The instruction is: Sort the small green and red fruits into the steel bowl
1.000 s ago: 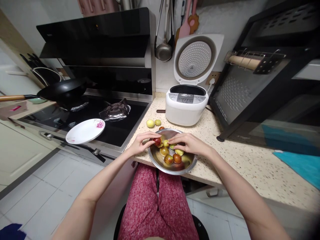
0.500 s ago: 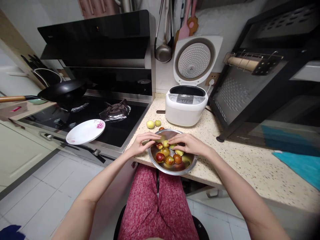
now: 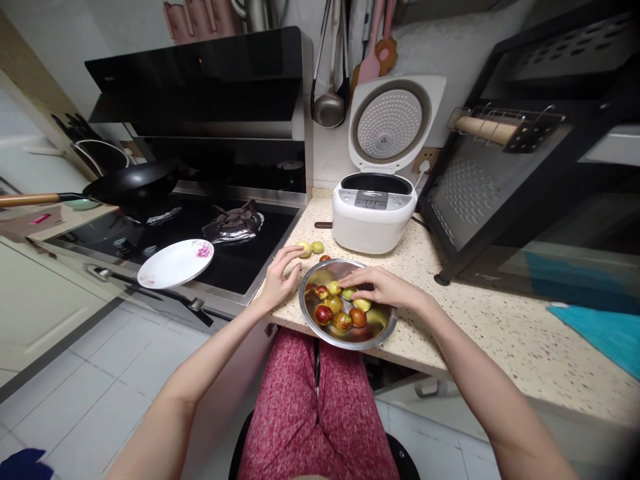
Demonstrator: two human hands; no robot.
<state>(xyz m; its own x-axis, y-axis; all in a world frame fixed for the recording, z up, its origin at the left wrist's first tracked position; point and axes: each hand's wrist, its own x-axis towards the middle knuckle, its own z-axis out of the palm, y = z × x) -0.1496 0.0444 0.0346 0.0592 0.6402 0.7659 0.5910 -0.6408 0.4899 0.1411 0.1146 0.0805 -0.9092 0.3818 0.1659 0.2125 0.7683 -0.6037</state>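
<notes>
A steel bowl (image 3: 385,331) holding several red, yellow and green jujubes (image 3: 333,304) rests at the counter's front edge. Over its right side lies my right hand (image 3: 385,287), fingers stretched across the fruit, close to a green jujube (image 3: 349,293); whether it touches that one is hard to tell. Left of the rim, my left hand (image 3: 281,280) is open and holds nothing. Its fingertips reach toward a pale green jujube (image 3: 305,249) on the counter and partly overlap it. Beside that sit another green jujube (image 3: 317,247) and a small reddish one (image 3: 325,258).
Behind the bowl stands a white rice cooker (image 3: 373,220) with its lid raised. A floral plate (image 3: 175,265) overhangs the stove's front edge, and a black wok (image 3: 133,183) sits on the left burner. A dark metal rack (image 3: 453,220) rises at the right, near a teal cloth (image 3: 600,333).
My left hand has left the bowl and moved left and up, toward the jujubes on the counter. My right hand has stayed over the fruit. The view has shifted slightly.
</notes>
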